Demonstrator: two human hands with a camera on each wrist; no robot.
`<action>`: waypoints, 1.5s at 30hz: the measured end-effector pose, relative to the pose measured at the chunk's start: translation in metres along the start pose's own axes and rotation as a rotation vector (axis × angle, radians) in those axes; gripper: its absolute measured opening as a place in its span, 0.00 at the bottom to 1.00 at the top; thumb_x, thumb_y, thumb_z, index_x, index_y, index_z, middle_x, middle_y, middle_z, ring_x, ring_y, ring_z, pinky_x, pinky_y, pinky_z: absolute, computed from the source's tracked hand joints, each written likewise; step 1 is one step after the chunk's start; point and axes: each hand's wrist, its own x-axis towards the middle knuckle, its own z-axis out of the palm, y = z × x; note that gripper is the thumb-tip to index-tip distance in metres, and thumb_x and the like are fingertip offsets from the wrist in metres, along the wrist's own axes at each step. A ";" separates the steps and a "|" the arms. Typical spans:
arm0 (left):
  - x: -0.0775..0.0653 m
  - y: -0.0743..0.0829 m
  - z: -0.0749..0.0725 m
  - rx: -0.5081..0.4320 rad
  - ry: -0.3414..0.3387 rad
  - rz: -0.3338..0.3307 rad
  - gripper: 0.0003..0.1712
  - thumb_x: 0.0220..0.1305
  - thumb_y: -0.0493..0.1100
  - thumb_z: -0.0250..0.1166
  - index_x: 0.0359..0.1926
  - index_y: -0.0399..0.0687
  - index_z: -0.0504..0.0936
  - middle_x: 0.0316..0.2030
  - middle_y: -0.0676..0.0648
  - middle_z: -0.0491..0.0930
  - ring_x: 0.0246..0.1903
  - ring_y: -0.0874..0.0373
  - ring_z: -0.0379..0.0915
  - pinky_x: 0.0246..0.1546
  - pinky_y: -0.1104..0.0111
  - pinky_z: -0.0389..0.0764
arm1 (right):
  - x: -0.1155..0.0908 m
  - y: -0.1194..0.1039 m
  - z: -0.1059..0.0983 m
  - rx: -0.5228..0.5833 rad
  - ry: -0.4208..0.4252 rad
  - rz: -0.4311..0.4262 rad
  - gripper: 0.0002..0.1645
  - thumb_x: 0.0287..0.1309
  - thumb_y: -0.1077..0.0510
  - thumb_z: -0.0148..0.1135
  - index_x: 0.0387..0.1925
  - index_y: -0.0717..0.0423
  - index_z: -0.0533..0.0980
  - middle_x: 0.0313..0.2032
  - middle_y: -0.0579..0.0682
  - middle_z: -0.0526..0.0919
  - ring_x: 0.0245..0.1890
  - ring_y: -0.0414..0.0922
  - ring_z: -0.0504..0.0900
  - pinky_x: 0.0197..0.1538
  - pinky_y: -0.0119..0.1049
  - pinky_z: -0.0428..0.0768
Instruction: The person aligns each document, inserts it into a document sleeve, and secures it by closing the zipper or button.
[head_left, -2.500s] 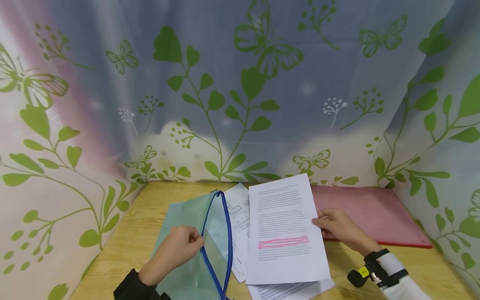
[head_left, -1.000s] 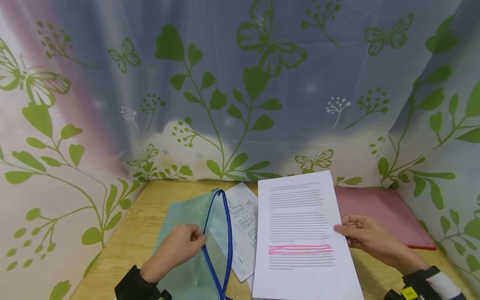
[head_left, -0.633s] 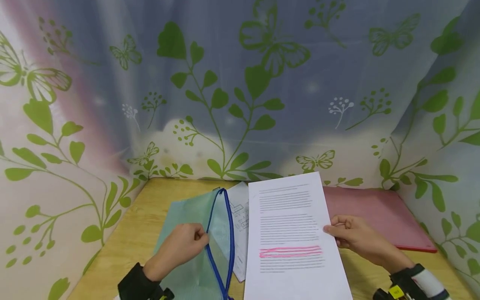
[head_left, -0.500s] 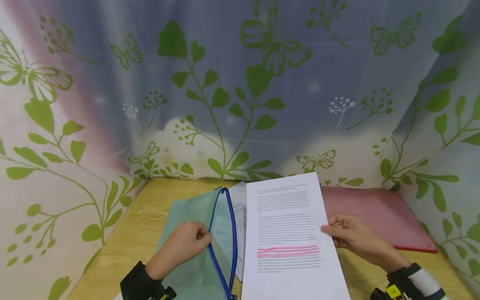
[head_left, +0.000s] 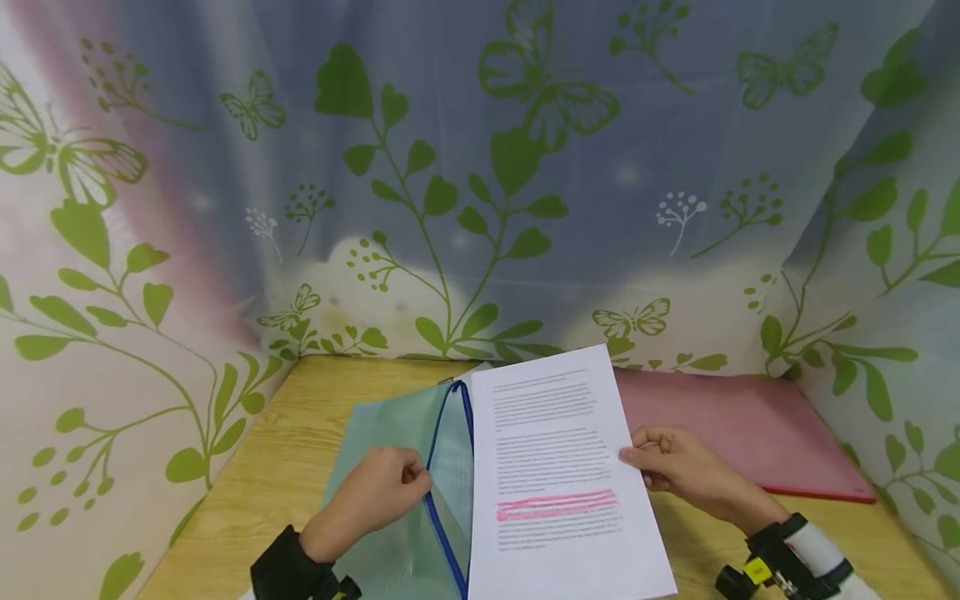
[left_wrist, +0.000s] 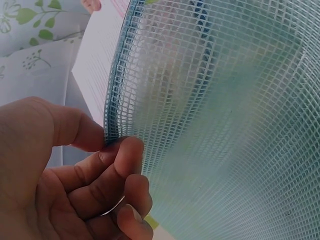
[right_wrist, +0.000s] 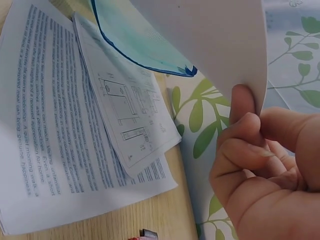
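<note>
My left hand (head_left: 386, 490) pinches the blue-edged rim of a pale green mesh zip pouch (left_wrist: 225, 130), holding its mouth apart. Between thumb and fingers, my right hand (head_left: 678, 467) grips the right edge of several white printed sheets (head_left: 551, 467) with a pink highlighted band. The sheets stand tilted up, and their left edge overlaps the far side of the pouch's mouth in the head view. Below them, in the right wrist view, lie a sheet with line drawings (right_wrist: 130, 100) and a stack of text pages (right_wrist: 45, 125), mostly hidden in the head view.
A flat red folder (head_left: 735, 425) lies at the back right of the wooden table (head_left: 255, 467). A patterned curtain (head_left: 480, 167) with green leaves and butterflies encloses the back and both sides.
The highlighted sheets first swung right and nearer to me, then moved left to the pouch's mouth, covering the drawing sheet. My left hand keeps its pinch and has shifted slightly right.
</note>
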 end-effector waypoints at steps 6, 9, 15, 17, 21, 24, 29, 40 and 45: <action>-0.002 0.000 0.000 -0.012 -0.014 -0.004 0.24 0.67 0.37 0.59 0.17 0.55 0.61 0.13 0.57 0.55 0.15 0.65 0.48 0.21 0.72 0.53 | 0.005 0.001 0.003 0.020 -0.025 0.009 0.13 0.74 0.57 0.59 0.42 0.66 0.73 0.28 0.43 0.80 0.25 0.36 0.70 0.32 0.30 0.71; -0.003 -0.001 0.000 -0.014 -0.026 0.006 0.24 0.68 0.37 0.59 0.17 0.55 0.62 0.14 0.57 0.55 0.15 0.65 0.48 0.21 0.71 0.53 | 0.006 0.002 0.005 0.026 -0.027 0.019 0.12 0.74 0.57 0.59 0.41 0.65 0.74 0.28 0.42 0.80 0.25 0.36 0.71 0.33 0.30 0.71; -0.004 -0.002 0.001 0.019 -0.050 0.051 0.22 0.72 0.39 0.59 0.19 0.56 0.67 0.16 0.58 0.56 0.18 0.66 0.47 0.24 0.69 0.55 | 0.010 0.004 0.009 0.013 -0.013 0.021 0.14 0.73 0.56 0.60 0.44 0.67 0.76 0.30 0.43 0.83 0.26 0.35 0.73 0.32 0.28 0.72; -0.004 -0.001 0.001 0.034 -0.062 0.070 0.21 0.73 0.39 0.58 0.20 0.56 0.69 0.17 0.58 0.56 0.19 0.66 0.46 0.25 0.68 0.54 | 0.012 0.005 0.010 0.012 -0.010 0.016 0.15 0.73 0.56 0.61 0.44 0.67 0.76 0.30 0.42 0.83 0.26 0.35 0.73 0.32 0.27 0.72; -0.006 0.000 0.001 0.037 -0.097 0.099 0.21 0.75 0.39 0.57 0.22 0.56 0.67 0.19 0.57 0.55 0.21 0.65 0.44 0.27 0.66 0.52 | 0.013 0.007 0.012 0.039 -0.013 0.016 0.12 0.73 0.57 0.60 0.43 0.64 0.74 0.30 0.41 0.83 0.26 0.35 0.73 0.32 0.28 0.71; -0.007 0.000 0.001 0.032 -0.126 0.102 0.21 0.76 0.39 0.56 0.23 0.56 0.64 0.20 0.56 0.54 0.22 0.64 0.43 0.27 0.65 0.51 | 0.014 0.008 0.013 0.055 -0.017 0.026 0.11 0.73 0.56 0.60 0.43 0.63 0.73 0.29 0.41 0.83 0.26 0.35 0.73 0.33 0.29 0.71; -0.005 -0.001 0.000 0.069 -0.167 0.131 0.18 0.76 0.41 0.57 0.24 0.56 0.71 0.19 0.58 0.57 0.21 0.66 0.48 0.26 0.67 0.54 | 0.015 0.009 0.017 0.016 0.017 0.035 0.16 0.73 0.54 0.61 0.44 0.66 0.73 0.27 0.41 0.81 0.25 0.36 0.71 0.32 0.29 0.70; 0.000 -0.002 0.001 0.059 -0.213 0.148 0.16 0.76 0.42 0.59 0.27 0.56 0.77 0.19 0.59 0.63 0.20 0.67 0.54 0.26 0.69 0.60 | 0.017 0.012 0.023 0.013 0.051 0.034 0.19 0.73 0.54 0.61 0.47 0.69 0.73 0.29 0.43 0.80 0.27 0.37 0.72 0.33 0.29 0.71; -0.002 -0.004 0.004 0.021 -0.206 0.138 0.14 0.76 0.42 0.58 0.30 0.55 0.81 0.20 0.59 0.69 0.20 0.68 0.57 0.28 0.69 0.64 | 0.017 0.012 0.025 0.016 0.053 0.038 0.19 0.73 0.54 0.61 0.47 0.69 0.72 0.30 0.43 0.80 0.27 0.37 0.72 0.33 0.29 0.71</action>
